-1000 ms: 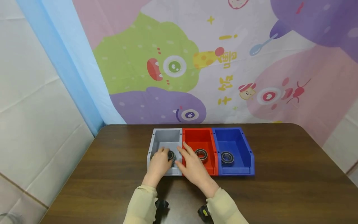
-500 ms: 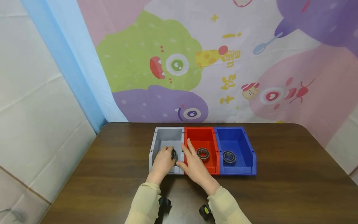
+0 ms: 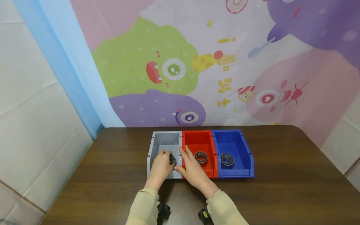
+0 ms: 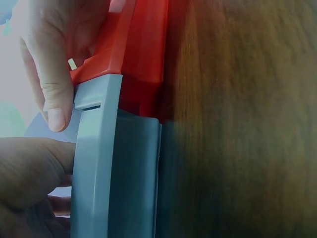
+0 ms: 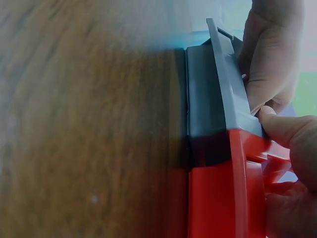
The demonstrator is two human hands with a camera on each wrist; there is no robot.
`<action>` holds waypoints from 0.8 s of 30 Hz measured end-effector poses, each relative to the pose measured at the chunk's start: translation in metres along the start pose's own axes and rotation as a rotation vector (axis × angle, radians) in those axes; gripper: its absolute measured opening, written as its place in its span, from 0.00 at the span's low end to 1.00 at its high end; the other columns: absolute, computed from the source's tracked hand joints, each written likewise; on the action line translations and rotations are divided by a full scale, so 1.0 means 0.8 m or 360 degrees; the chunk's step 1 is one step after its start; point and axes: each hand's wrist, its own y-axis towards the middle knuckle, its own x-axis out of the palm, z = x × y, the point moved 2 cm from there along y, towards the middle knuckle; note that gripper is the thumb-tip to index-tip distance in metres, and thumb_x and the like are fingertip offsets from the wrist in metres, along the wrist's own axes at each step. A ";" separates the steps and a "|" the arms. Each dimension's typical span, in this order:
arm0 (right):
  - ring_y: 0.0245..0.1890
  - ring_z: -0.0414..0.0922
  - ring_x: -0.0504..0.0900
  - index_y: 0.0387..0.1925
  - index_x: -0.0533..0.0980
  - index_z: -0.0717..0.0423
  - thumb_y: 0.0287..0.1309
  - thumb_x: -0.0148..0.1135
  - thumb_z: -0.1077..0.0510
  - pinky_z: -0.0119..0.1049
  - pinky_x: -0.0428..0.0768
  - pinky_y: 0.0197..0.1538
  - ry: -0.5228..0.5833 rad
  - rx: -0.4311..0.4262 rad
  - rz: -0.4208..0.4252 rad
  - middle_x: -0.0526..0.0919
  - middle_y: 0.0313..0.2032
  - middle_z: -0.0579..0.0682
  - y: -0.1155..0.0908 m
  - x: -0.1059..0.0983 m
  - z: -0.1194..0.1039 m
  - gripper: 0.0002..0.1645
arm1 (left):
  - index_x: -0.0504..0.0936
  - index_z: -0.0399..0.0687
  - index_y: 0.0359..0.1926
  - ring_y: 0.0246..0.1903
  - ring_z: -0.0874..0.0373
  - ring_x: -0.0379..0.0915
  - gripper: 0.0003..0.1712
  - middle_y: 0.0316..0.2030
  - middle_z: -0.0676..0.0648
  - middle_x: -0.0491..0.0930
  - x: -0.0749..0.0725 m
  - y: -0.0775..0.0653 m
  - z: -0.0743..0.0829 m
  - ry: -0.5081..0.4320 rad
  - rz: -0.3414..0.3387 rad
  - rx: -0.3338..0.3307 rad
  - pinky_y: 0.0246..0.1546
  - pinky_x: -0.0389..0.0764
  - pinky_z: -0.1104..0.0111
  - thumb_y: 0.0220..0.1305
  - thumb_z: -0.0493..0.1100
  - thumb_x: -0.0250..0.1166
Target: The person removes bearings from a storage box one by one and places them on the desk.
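Observation:
My left hand (image 3: 160,167) reaches into the grey bin (image 3: 167,137) and holds a bearing (image 3: 172,160) between thumb and fingers, covering part of it. My right hand (image 3: 194,172) rests at the wall between the grey and red bins, its fingers fairly straight and its thumb on the grey side. In the right wrist view, the right thumb (image 5: 282,126) lies close to the left hand's fingers. A second bearing (image 3: 201,153) lies in the red bin (image 3: 198,137), just beyond the right hand. The left wrist view shows both hands over the bins' front rims; the held bearing is hidden there.
A blue bin (image 3: 239,150) with another bearing (image 3: 227,155) inside adjoins the red one. All three bins stand side by side on a brown wooden table (image 3: 281,175). Behind it hangs a cartoon-printed cloth (image 3: 157,109).
The left hand has shifted slightly right within the grey bin, covering more of the bearing. The right hand's fingers have drawn a little closer together. The head view has tilted slightly.

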 end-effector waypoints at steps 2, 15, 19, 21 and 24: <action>0.64 0.57 0.60 0.69 0.51 0.53 0.55 0.59 0.47 0.50 0.69 0.56 0.0014 0.0006 -0.0002 0.48 0.69 0.61 0.000 -0.001 -0.001 0.45 | 0.78 0.35 0.45 0.35 0.41 0.76 0.26 0.37 0.36 0.76 -0.001 -0.001 -0.001 -0.0007 0.0017 0.0005 0.36 0.77 0.54 0.40 0.36 0.71; 0.65 0.58 0.59 0.68 0.51 0.53 0.55 0.59 0.47 0.50 0.69 0.56 0.0011 0.0016 -0.0008 0.49 0.68 0.61 0.001 0.001 -0.003 0.44 | 0.79 0.37 0.43 0.33 0.43 0.76 0.26 0.36 0.39 0.76 -0.022 -0.012 0.004 -0.0061 0.0156 0.0039 0.35 0.77 0.55 0.38 0.37 0.72; 0.64 0.57 0.60 0.68 0.52 0.52 0.54 0.60 0.47 0.50 0.69 0.56 0.0006 0.0019 0.0026 0.49 0.68 0.61 0.002 -0.002 -0.002 0.45 | 0.79 0.37 0.44 0.34 0.44 0.76 0.27 0.37 0.39 0.76 -0.028 -0.014 0.008 -0.0055 0.0164 0.0069 0.36 0.77 0.55 0.38 0.38 0.72; 0.64 0.58 0.60 0.68 0.52 0.52 0.54 0.60 0.47 0.50 0.69 0.56 0.0009 0.0024 0.0020 0.49 0.68 0.61 0.001 -0.002 -0.002 0.45 | 0.79 0.37 0.45 0.36 0.44 0.76 0.27 0.38 0.39 0.76 -0.030 -0.015 0.008 -0.0045 0.0166 0.0070 0.37 0.77 0.56 0.38 0.39 0.72; 0.64 0.58 0.60 0.69 0.51 0.52 0.54 0.60 0.47 0.50 0.69 0.56 0.0020 0.0026 0.0005 0.49 0.68 0.61 0.000 -0.001 -0.003 0.45 | 0.79 0.38 0.46 0.37 0.44 0.76 0.28 0.39 0.39 0.76 -0.033 -0.017 0.007 -0.0028 0.0174 0.0060 0.38 0.77 0.56 0.38 0.40 0.72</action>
